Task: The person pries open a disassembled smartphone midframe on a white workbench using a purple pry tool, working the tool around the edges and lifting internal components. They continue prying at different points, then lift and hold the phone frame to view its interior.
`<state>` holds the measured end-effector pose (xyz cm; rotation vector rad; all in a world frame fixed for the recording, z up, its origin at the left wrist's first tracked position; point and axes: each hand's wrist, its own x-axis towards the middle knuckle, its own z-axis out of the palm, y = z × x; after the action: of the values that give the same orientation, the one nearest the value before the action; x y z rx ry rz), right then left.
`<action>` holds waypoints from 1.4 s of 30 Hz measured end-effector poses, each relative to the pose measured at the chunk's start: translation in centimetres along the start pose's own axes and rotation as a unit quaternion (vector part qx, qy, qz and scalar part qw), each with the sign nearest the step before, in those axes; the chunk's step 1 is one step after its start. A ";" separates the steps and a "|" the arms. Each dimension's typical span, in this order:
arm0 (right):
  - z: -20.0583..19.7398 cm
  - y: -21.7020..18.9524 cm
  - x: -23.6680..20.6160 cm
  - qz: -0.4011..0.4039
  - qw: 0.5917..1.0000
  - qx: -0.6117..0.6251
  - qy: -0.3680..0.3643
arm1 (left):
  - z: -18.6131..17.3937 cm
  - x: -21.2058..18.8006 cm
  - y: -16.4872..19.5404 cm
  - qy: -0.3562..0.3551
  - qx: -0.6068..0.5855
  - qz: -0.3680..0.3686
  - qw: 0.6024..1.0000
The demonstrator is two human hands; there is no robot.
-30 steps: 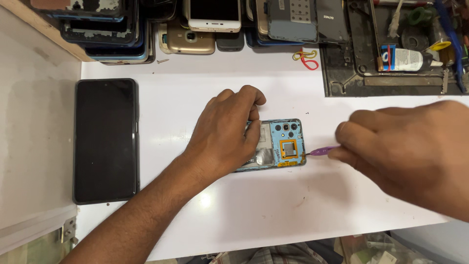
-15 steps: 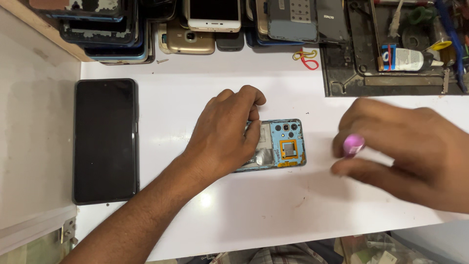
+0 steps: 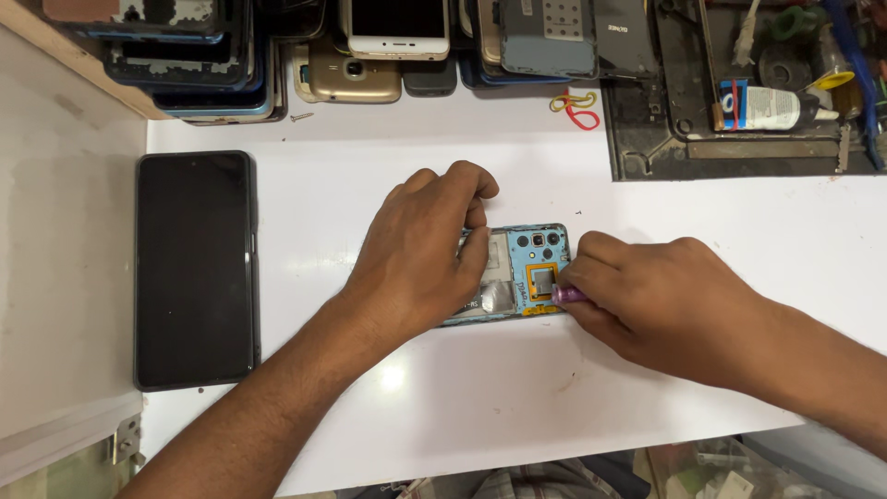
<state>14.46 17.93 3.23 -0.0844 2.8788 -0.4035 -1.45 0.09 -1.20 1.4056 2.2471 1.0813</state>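
An opened blue phone (image 3: 531, 268) lies back-up on the white table (image 3: 388, 185), its camera cluster and a yellow-framed part showing. My left hand (image 3: 420, 259) presses down on its left half and covers it. At the phone's right edge, my right hand (image 3: 647, 300) grips a small purple-handled tool (image 3: 567, 294) whose tip meets the lower right of the phone's inside.
A black phone (image 3: 194, 268) lies screen-up at the table's left. Several phones and back covers (image 3: 370, 46) are stacked along the far edge. A dark work mat (image 3: 739, 102) with a glue bottle and tools sits at the far right. Rubber bands (image 3: 575, 106) and a loose screw (image 3: 300, 117) lie nearby.
My right hand lifted off with the purple tool, then came back left and down onto the phone's right edge. My left hand stayed on the phone.
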 end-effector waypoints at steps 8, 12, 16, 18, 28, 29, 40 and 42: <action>-0.4 0.2 0.2 0.004 0.998 -0.041 -0.055 | 0.1 0.0 -0.2 0.006 -0.002 0.008 1.000; 0.0 0.1 0.3 -0.010 0.999 -0.041 -0.031 | 0.2 -0.1 -0.1 0.019 0.003 0.022 1.000; 0.0 -0.3 0.6 0.007 0.998 -0.044 -0.035 | 0.1 0.0 -0.1 0.002 0.004 0.003 1.000; -0.2 -0.4 0.5 0.013 0.999 -0.028 -0.021 | 0.1 0.0 -0.2 -0.001 0.007 0.000 1.000; 0.6 -0.7 -0.2 -0.067 0.975 -0.210 -0.012 | 0.2 0.0 -0.1 0.000 0.003 0.004 1.000; 0.8 -0.6 -0.1 -0.063 0.979 -0.193 -0.021 | 0.1 -0.1 -0.1 0.010 0.000 0.013 1.000; 0.1 0.1 1.1 0.024 0.997 -0.003 -0.068 | 0.3 -0.2 -0.2 0.024 -0.005 0.021 0.999; 0.1 -0.1 1.2 0.032 0.996 -0.008 -0.081 | 0.3 -0.2 -0.2 0.022 -0.001 0.024 0.999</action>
<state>13.35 17.74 2.90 -0.0272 2.7176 -0.3457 -1.28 0.00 -1.56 1.4552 2.2530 1.1405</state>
